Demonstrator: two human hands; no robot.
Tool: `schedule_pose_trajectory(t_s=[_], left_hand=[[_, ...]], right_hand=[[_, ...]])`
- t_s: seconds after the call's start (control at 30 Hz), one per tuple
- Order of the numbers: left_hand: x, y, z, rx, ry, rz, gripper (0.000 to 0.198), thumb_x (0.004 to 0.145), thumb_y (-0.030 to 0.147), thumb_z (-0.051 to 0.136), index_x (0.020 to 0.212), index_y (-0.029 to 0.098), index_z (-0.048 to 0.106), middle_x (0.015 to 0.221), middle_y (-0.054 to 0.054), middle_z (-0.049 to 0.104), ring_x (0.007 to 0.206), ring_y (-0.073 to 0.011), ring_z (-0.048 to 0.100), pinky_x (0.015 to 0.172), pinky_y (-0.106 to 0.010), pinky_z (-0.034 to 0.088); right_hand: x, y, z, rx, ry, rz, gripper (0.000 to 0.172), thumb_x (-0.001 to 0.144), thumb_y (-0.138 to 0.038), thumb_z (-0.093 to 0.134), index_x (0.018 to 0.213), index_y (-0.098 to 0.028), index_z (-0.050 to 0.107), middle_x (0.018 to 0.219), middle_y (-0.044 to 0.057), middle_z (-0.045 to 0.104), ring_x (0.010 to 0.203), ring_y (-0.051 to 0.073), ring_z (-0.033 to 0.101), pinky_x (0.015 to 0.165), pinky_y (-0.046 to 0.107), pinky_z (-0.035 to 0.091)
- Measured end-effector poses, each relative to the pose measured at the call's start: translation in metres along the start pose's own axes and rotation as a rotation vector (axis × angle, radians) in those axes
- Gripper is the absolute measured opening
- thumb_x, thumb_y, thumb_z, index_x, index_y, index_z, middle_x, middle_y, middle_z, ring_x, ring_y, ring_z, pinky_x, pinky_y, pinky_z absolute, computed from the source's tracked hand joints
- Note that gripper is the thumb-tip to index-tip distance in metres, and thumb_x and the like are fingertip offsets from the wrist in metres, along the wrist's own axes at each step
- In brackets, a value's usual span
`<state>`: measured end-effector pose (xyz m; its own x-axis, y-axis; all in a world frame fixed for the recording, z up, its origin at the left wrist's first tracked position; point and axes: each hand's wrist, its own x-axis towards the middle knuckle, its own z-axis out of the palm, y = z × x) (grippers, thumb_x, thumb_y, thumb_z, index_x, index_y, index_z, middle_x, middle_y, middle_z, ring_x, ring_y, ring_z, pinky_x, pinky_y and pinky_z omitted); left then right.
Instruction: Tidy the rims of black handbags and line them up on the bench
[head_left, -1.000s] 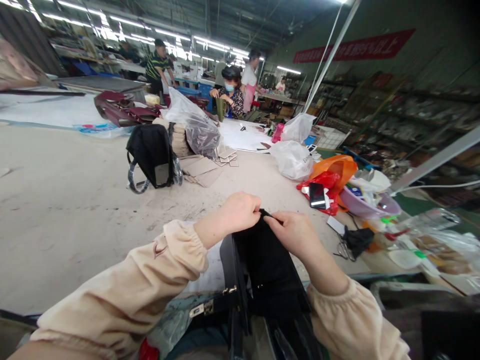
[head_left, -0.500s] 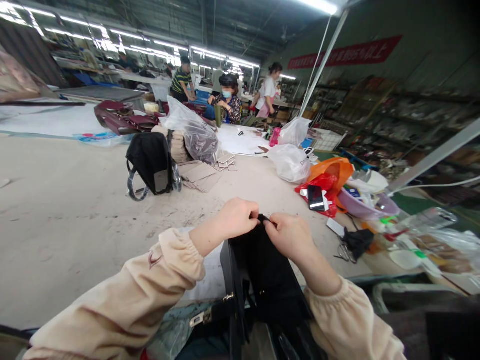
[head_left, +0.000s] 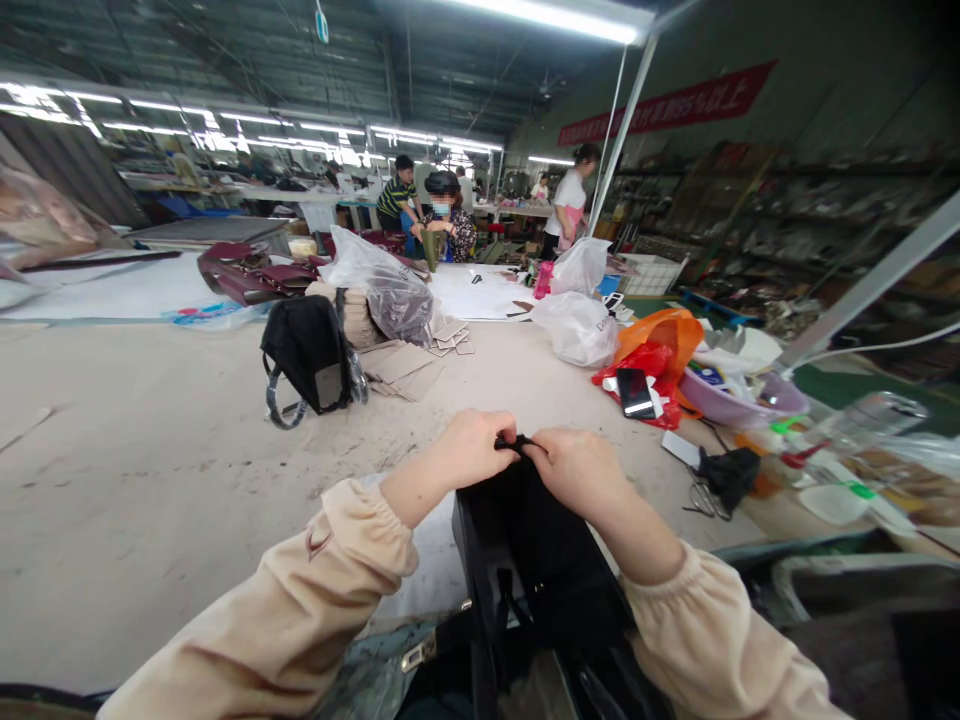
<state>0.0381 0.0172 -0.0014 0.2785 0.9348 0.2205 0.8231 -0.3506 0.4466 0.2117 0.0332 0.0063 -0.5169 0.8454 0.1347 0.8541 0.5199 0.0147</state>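
Steady now: both hands were on the black bag (head_left: 559, 570), and from my distant seat I had them almost meeting at the top of it, the far edge held up in front of the person at the near side of the table (head_left: 187, 500). Below, the bag dropped out of frame; whether lap or table bore its weight, I couldn't tell. The left hand (head_left: 471, 448) was nearly closed, thumb and bent fingers nipping the black edge; the right hand (head_left: 576, 468) was curled too, its thumb laid toward the left, pinching the same edge just beside it. Black on black, small between the tips: a folded strip, I reckoned, though I couldn't swear to it. An even pinch looked like the trick here, one hand anchoring while the other pressed flat, in short bites, with no tug to skew the panel. The metal clasp (head_left: 416, 655), low at the left, wanted keeping off the bag's smooth side, in my judgement. And the pose: forearms angled forward and inward from the beige sleeves (head_left: 720, 610), wrists above the bag, the hands facing each other, knuckles up.
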Motion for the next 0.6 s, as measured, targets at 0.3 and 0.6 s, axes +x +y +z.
schedule_pose_trajectory(t_s=[0.3,0.6], left_hand=[[-0.0031,0.0009,-0.0025,0.13,0.027,0.129,0.012,0.078,0.016,0.055,0.076,0.018,0.067,0.081,-0.003,0.068,0.071,-0.0147,0.061,0.07,-0.025,0.045],[-0.0007,0.003,0.001,0.156,0.049,0.044,0.011,0.081,0.021,0.055,0.077,0.018,0.065,0.074,-0.003,0.068,0.069,-0.0154,0.061,0.067,-0.025,0.045]], right_hand=[[-0.0021,0.002,0.0,0.029,0.027,-0.027,0.026,0.09,-0.039,0.047,0.084,-0.022,0.067,0.084,0.005,0.07,0.075,0.017,0.063,0.061,0.027,0.036],[-0.0014,0.0037,0.0008,0.016,0.068,-0.058,0.026,0.092,-0.034,0.044,0.082,-0.021,0.066,0.083,0.004,0.069,0.074,0.016,0.062,0.061,0.027,0.035]])
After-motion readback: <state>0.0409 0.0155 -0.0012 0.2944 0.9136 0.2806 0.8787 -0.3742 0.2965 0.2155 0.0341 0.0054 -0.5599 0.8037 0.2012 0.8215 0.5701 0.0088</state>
